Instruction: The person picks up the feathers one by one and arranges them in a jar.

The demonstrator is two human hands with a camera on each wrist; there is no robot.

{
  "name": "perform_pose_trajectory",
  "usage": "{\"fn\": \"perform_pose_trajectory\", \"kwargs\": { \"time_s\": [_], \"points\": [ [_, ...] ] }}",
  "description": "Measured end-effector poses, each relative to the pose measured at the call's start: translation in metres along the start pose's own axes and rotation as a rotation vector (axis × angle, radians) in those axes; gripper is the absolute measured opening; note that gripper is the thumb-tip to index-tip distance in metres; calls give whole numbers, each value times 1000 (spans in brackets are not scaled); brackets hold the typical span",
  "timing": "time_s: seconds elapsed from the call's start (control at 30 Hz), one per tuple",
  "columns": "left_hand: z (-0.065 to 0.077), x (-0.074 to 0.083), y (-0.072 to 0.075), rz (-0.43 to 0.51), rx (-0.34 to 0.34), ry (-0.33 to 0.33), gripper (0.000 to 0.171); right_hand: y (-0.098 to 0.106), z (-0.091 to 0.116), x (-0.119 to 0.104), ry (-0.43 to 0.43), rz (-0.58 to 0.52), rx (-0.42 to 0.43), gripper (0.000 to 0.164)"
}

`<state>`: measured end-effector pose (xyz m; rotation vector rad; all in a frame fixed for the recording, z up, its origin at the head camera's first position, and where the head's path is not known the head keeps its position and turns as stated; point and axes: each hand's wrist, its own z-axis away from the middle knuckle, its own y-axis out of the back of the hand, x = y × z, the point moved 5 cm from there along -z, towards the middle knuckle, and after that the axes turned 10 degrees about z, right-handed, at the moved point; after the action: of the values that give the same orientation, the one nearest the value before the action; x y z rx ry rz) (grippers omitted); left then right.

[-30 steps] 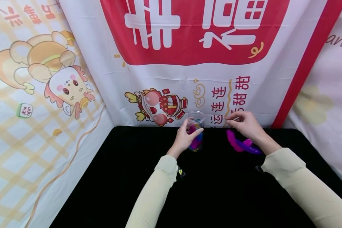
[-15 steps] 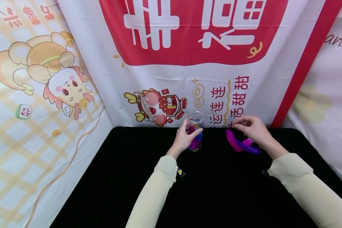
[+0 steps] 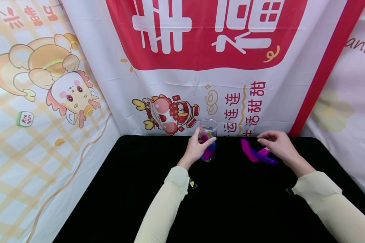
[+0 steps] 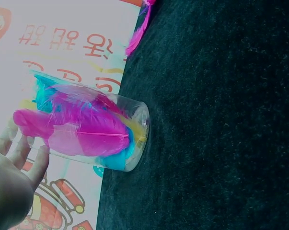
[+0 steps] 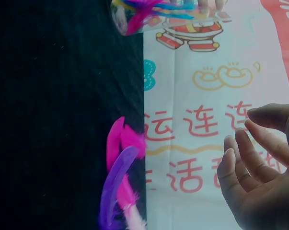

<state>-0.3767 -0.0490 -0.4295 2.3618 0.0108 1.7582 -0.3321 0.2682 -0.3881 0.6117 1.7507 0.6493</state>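
Observation:
My left hand [image 3: 195,148] grips a clear plastic jar [image 3: 209,125] that stands upright near the back of the black table. Magenta, blue and yellow feathers [image 4: 82,124] fill much of the jar, seen through its wall in the left wrist view. To the jar's right, a purple feather [image 3: 268,159] lies across pink feathers [image 3: 247,149] on the table. My right hand [image 3: 278,145] hovers just above and right of these loose feathers. In the right wrist view its fingers [image 5: 247,160] are loosely bent, with nothing showing between them and the thumb.
The black cloth-covered table [image 3: 231,202] ends at the back against a white and red printed curtain [image 3: 176,81]. Another printed curtain [image 3: 48,141] hangs along the left side.
My right hand has moved right and down, away from the jar and toward the loose feathers. The left hand and the jar have stayed in place.

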Motion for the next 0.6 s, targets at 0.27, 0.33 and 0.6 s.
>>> {"fn": "perform_pose_trajectory", "kwargs": {
  "time_s": [0.27,0.33,0.6],
  "points": [
    [0,-1,0,-3,0,5,56,-1,11,21,-36,-41,-18,27],
    [0,-1,1,-3,0,3,57,-2,13,28,-48,-53,-20,28],
    [0,-1,1,-3,-3,-1,61,-3,16,58,-96,-75,0,30]
  ]
}}
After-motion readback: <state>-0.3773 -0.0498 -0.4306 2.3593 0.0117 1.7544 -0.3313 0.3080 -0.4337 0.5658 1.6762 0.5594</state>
